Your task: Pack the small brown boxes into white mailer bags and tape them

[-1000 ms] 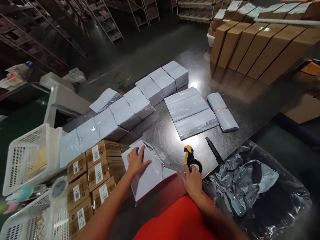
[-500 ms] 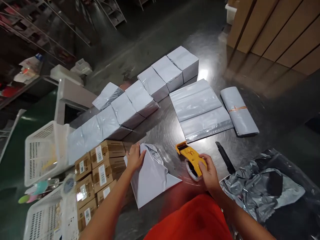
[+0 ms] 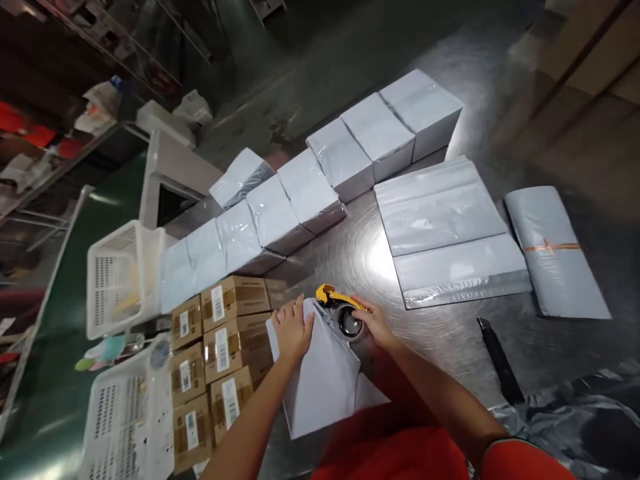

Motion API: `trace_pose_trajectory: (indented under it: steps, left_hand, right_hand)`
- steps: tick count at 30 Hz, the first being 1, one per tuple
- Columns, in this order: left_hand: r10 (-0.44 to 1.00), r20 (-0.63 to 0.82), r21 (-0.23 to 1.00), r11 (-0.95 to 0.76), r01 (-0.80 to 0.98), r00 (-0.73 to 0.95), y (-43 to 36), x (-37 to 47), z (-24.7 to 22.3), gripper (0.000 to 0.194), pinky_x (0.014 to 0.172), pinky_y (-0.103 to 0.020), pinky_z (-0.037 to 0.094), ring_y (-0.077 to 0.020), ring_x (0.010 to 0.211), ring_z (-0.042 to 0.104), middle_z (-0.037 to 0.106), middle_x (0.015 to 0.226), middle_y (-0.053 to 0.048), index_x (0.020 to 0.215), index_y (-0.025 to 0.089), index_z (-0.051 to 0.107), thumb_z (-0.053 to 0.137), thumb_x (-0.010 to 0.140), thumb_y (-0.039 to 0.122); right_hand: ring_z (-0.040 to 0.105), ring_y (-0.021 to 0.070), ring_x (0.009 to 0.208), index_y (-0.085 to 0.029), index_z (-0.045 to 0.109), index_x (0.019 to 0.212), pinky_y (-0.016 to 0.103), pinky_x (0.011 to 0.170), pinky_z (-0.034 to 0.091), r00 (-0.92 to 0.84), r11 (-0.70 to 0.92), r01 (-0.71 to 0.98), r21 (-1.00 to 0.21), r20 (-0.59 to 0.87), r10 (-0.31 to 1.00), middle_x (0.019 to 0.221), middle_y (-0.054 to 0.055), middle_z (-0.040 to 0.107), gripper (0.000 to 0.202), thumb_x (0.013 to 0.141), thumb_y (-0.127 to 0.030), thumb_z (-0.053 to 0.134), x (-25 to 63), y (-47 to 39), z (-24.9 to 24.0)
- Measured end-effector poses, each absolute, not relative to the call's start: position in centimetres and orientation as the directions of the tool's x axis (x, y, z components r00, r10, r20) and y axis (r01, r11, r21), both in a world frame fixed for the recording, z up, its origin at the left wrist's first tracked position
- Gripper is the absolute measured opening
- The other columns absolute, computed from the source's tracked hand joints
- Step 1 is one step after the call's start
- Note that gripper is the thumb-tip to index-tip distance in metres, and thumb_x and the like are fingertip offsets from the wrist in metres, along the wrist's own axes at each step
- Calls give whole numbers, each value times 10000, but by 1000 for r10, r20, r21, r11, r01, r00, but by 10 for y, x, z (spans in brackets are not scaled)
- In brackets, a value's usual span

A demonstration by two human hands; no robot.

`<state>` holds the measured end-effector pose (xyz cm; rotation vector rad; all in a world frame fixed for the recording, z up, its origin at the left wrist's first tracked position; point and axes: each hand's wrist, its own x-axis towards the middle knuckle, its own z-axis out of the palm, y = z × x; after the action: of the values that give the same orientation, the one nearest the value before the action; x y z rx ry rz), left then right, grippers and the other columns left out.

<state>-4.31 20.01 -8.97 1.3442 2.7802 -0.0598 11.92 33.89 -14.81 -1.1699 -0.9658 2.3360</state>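
A white plastic-wrapped parcel (image 3: 323, 380) lies in front of me on the metal table, a loose flap at its right end. Spread fingers of my left hand (image 3: 294, 328) rest on its upper left part. My right hand (image 3: 373, 321) grips a yellow tape dispenser (image 3: 345, 301) by its handle, with the tape roll below. The dispenser's head is at the parcel's far edge, to the right of my left hand.
Behind runs a row of white wrapped parcels (image 3: 315, 190). Brown labelled boxes (image 3: 235, 340) and white baskets (image 3: 120, 413) stand left. To the right are flat grey bags (image 3: 450, 233), a banded bundle (image 3: 557, 253), a black cutter (image 3: 500, 360) and crumpled plastic (image 3: 575, 420).
My right hand has brought the tape dispenser left to the parcel and turned it roll-side down. My left hand stays on the parcel. The camera view has shifted.
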Motion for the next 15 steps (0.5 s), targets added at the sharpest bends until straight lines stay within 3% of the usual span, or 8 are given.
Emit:
trace_pose_trajectory:
  steps: [6, 15]
  left_hand:
    - [699, -106, -66, 705, 706, -707, 203, -39, -85, 597, 1014, -530, 314, -366, 1142, 494, 594, 1240, -213, 1429, 82, 443, 270, 981, 436]
    - [769, -113, -87, 623, 778, -629, 197, -24, -83, 628, 1037, -501, 302, -359, 1151, 502, 581, 1256, -220, 1448, 64, 421, 253, 988, 456]
  right_hand:
    - [616, 294, 1156, -218, 760, 1040, 489, 1092, 383, -662, -635, 32, -772, -492, 565, 1149, 52, 729, 449, 596, -242, 700, 117, 346, -159]
    - [618, 291, 1147, -195, 705, 1171, 467, 1056, 414, -711, -644, 5, -765, -455, 536, 1190, 71, 708, 517, 658, -259, 691, 180, 309, -159]
